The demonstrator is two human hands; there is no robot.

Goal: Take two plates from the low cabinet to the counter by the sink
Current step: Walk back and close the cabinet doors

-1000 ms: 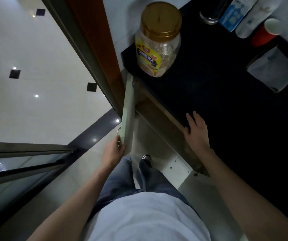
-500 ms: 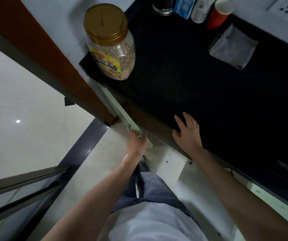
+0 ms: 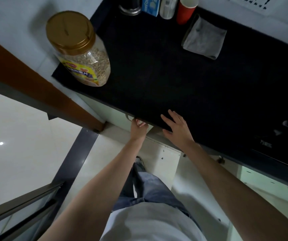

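Note:
No plates show in the head view. The low cabinet's pale door lies almost flush under the edge of the black counter. My left hand presses its fingers on the door's face, just right of the small metal handle. My right hand rests flat, fingers spread, on the counter's front edge. The cabinet's inside is hidden.
An oat jar with a gold lid stands on the counter's left corner. A red cup, bottles and a folded grey cloth are at the back. A black hob is at right. A white panel stands open below my right hand.
The cabinet door has swung from wide open to nearly flush, with my left hand moving along with it. My right hand stayed on the counter edge. The camera tilted up.

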